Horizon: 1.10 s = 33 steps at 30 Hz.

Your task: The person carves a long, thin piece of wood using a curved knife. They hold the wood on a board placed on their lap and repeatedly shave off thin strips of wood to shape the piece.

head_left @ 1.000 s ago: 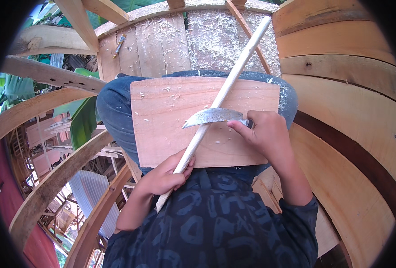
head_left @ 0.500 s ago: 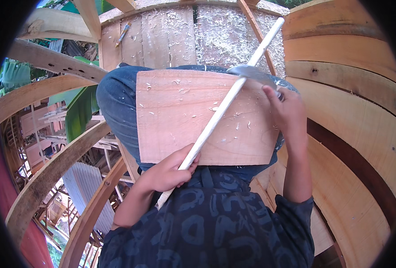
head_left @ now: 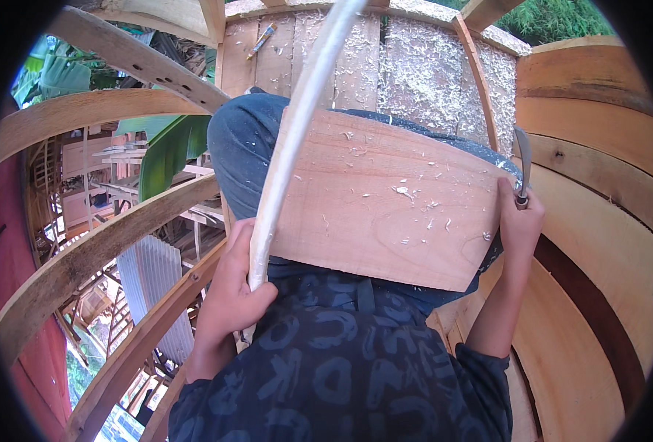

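A long, pale, peeled wooden stick (head_left: 297, 132) rises from my left side toward the far edge, its far end cut off by the picture. My left hand (head_left: 231, 291) is closed around its lower part. In my right hand (head_left: 522, 221) is a knife (head_left: 523, 156) with a curved blade pointing away from me, apart from the stick. That hand is at the right edge of a flat wooden board (head_left: 385, 199), its thumb by the board's corner; whether it presses on it I cannot tell. The board lies tilted across my lap, dotted with shavings.
Beyond my knees, shavings cover much of the plank floor (head_left: 348, 81), where a paintbrush (head_left: 262, 41) lies. A plank wall (head_left: 592, 125) stands close on the right. Curved beams (head_left: 113, 247) with wide gaps run along the left, above a corrugated sheet (head_left: 155, 287) lower down.
The stick has swung left and up, lifted off the board. My right hand has drawn the knife away from the stick to the right. The board has tilted.
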Motion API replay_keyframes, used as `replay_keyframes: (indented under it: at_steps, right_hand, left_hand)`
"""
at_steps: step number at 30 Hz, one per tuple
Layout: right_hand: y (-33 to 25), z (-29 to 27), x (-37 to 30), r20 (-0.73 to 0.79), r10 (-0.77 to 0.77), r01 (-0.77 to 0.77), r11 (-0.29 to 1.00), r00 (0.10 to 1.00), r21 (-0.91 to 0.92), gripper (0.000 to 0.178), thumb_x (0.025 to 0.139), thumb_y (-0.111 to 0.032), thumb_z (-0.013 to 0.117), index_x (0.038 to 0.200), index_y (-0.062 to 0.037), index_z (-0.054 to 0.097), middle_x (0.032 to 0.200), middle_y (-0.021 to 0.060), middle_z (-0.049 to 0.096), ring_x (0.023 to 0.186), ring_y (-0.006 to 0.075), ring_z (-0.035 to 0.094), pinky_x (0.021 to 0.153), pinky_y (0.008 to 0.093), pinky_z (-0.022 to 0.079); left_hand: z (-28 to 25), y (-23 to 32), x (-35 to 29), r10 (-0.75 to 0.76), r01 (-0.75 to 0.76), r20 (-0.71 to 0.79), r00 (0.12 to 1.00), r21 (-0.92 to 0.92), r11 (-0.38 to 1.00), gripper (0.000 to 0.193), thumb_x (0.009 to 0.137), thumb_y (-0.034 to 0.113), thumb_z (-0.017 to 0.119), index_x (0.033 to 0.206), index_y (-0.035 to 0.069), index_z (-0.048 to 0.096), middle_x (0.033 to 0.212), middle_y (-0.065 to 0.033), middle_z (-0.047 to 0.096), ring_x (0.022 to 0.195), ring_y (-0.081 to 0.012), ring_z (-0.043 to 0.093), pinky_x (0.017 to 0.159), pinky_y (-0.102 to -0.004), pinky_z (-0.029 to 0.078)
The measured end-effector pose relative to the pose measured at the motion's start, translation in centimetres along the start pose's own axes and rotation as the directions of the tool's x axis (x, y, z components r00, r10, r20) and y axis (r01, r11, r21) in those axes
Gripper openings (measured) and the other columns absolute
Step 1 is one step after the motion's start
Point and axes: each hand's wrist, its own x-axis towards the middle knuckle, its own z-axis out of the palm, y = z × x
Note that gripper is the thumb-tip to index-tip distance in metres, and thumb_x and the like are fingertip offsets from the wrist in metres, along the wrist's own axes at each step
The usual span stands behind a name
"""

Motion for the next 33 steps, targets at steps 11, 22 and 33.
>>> replay_keyframes:
  at_steps: [11,22,33]
  right_hand:
    - [1.8,1.4,-1.3,-0.172,-0.119,0.137,0.985,0.978,0.101,0.038,0.085,-0.025,0.073,0.065,0.0009,0.053,0.053,-0.0033,0.043,0.051,0.0052,0.037,0.048,0.026,0.032]
    - [1.6,2.1,-2.0,-0.275,-0.156,0.209,0.962,0.949,0.176,0.037,0.087,-0.017,0.07,0.063,0.0001,0.047,0.052,-0.0032,0.04,0.05,0.0045,0.035,0.046,0.0258,0.029]
    - [2.1,1.3,-1.3,-0.284,-0.273,0.32,0.938,0.919,0.134,0.044,0.087,-0.023,0.07,0.065,0.0048,0.045,0.056,0.0055,0.038,0.051,0.0146,0.034,0.049,0.032,0.031]
  left_hand:
    - [2.4,1.2,-1.0,-0.069,0.058,-0.202,0.977,-0.06,0.997,0.059,0.065,0.005,0.05,0.122,-0.006,0.044,0.087,-0.0112,0.05,0.082,-0.0197,0.047,0.079,-0.0296,0.041]
    - [1.6,1.1,-0.3,0.048,-0.1,-0.256,0.965,-0.194,0.976,0.069,0.062,0.003,0.046,0.13,-0.008,0.041,0.114,-0.0204,0.055,0.111,-0.0237,0.051,0.101,-0.0301,0.033]
    - [0.4,1.9,0.5,-0.095,0.091,-0.068,0.993,-0.051,0.995,0.056,0.061,0.004,0.046,0.116,-0.003,0.048,0.102,-0.016,0.057,0.1,-0.0218,0.056,0.092,-0.0311,0.041]
